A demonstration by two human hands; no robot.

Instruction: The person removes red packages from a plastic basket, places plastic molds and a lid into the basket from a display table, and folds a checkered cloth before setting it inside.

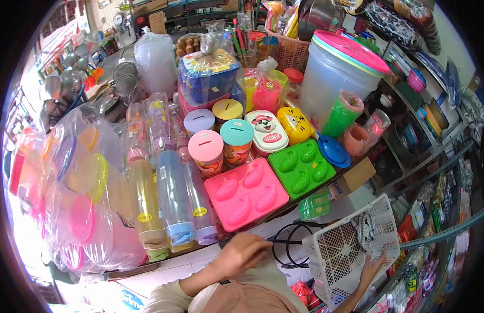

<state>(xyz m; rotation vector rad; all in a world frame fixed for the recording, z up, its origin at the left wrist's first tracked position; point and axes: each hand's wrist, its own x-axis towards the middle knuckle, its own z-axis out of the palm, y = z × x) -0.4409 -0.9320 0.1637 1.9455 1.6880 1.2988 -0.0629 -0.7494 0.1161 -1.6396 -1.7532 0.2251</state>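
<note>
My left hand (242,255) hovers in front of my body, just below the front edge of the pink mould tray (247,194). Its fingers curl loosely; the palm side is hidden. On the right, my right hand (369,276) holds a white perforated plastic basket (316,266) by its near side, and the basket tilts. A black-and-white checked cloth (366,231) lies inside it. Next to the pink tray is a green mould tray (300,167). Coin tins with slotted pink (205,145) and turquoise (237,132) lids stand behind the trays.
Plastic bottles (175,195) lie left of the trays, beside bagged plastic containers (81,195). A tall translucent bucket (336,74) stands at the back right. Black cable (291,244) loops near the basket. Metal shelving (445,234) with packaged goods runs along the right.
</note>
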